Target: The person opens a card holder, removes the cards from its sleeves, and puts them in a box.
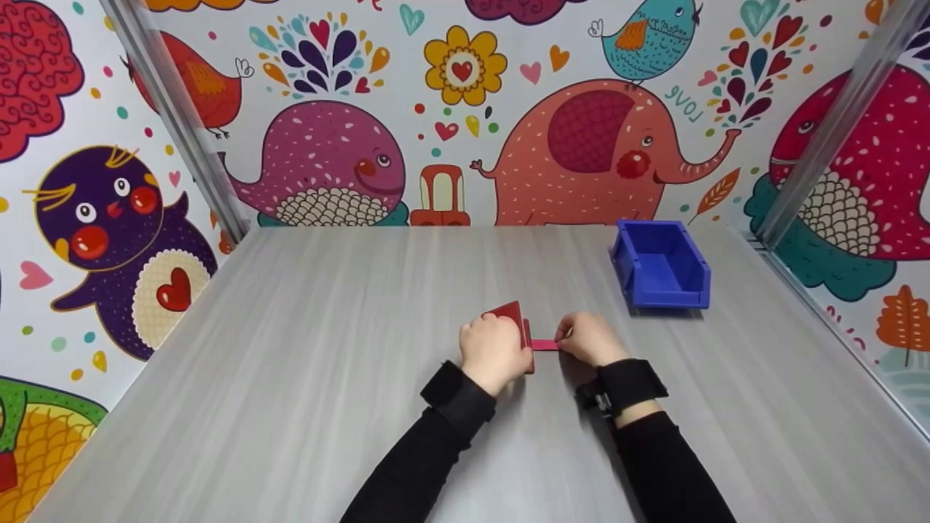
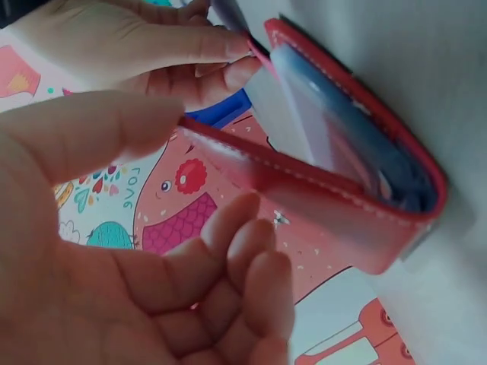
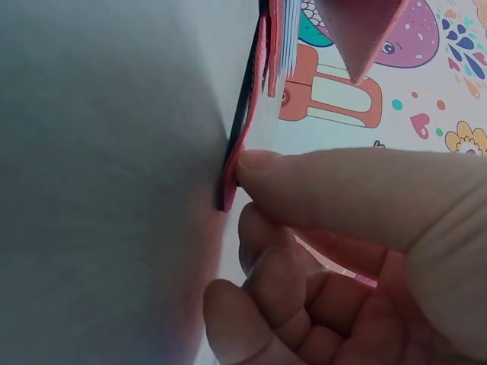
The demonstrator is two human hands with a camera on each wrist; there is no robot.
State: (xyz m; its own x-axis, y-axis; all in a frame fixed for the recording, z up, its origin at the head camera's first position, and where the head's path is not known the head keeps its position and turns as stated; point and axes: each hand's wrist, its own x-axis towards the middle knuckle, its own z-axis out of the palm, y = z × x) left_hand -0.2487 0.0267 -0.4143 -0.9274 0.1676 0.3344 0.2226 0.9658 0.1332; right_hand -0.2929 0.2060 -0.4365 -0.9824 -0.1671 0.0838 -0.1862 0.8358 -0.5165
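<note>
Partly open, a small red card wallet (image 1: pixel 513 312) stands on the table in the middle of the head view. White stitching runs along its cover (image 2: pixel 304 182), and clear plastic sleeves (image 2: pixel 327 114) show inside. My left hand (image 1: pixel 490 350) holds the raised cover, its thumb at the cover's edge and its other fingers curled on the outer side. A pinkish-red strap (image 1: pixel 545 345) sticks out to the right of the wallet. Near the strap's free end, my right hand (image 1: pixel 590 338) pinches it; the right wrist view shows the thumb pressed on the strap (image 3: pixel 247 129), close to the tabletop.
A blue plastic bin (image 1: pixel 665 298) sits at the back right of the grey table (image 1: pixel 327 327), beyond my right hand. Walls printed with cartoon animals (image 1: pixel 581 160) enclose the back and both sides. Metal posts (image 1: pixel 174 116) stand at the corners.
</note>
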